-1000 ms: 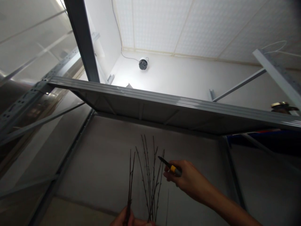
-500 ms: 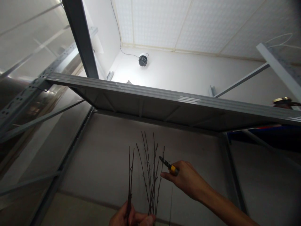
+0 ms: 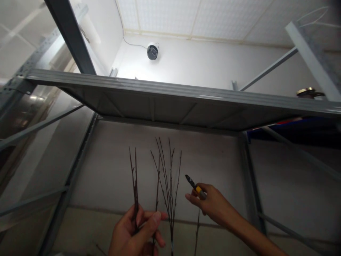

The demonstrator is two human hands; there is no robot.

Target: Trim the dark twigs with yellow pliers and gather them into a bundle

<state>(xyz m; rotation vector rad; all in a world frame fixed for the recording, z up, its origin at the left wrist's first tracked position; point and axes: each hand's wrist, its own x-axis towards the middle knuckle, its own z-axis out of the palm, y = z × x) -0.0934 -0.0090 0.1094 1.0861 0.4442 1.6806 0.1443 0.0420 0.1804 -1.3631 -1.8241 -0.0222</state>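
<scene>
Thin budded twigs (image 3: 135, 177) stand upright near yellow-banded snips (image 3: 195, 187).

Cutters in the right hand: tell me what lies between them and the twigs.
Nothing: in the head view, the cutters stand apart from the twigs, with only grey backdrop behind.

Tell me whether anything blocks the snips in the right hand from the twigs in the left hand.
Nothing visible does: the snips in the right hand are apart from the bare twigs held up by the left hand, with only open space between them.
</scene>
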